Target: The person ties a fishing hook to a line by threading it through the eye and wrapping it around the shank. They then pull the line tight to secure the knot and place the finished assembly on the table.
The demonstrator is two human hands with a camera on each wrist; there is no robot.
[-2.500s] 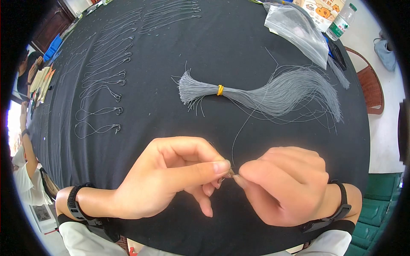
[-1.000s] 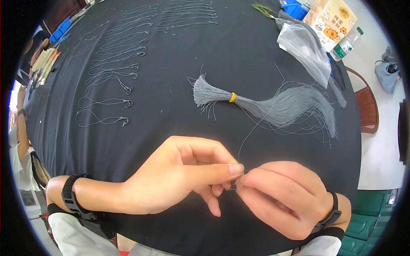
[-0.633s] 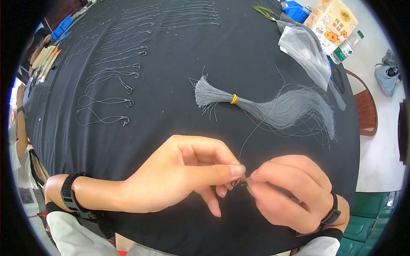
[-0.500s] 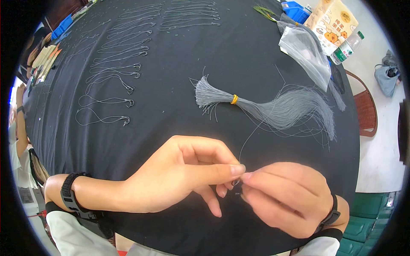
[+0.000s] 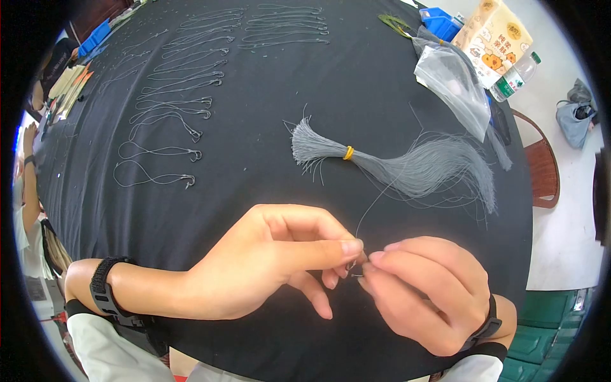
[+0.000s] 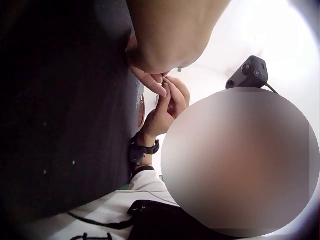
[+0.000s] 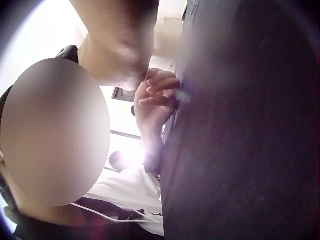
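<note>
In the head view my left hand [image 5: 273,264] pinches a grey fishing line [image 5: 364,219] and a small dark fish hook [image 5: 349,265] between thumb and index finger. The fingertips hide most of the hook. My right hand [image 5: 433,290] is just to the right, its fingers bent and tips gathered close to the left ones. A short thin end [image 5: 357,275] sticks out from its thumb and fingertips. From the left fingertips the line runs up towards a bundle of grey line [image 5: 420,165], tied with a yellow band [image 5: 348,153]. Both wrist views show the fingertips meeting, with little detail.
Looped lines with hooks [image 5: 156,181] lie in rows on the black tablecloth [image 5: 254,172] at left and back. A clear plastic bag [image 5: 455,89], a tissue pack [image 5: 493,41] and a water bottle [image 5: 515,76] stand back right. Another person's arm [image 5: 30,172] is at far left.
My right hand has moved in against the left fingertips and back out several times, and is now slightly apart from them. The left hand keeps its pinch. The head view has shifted a little.
</note>
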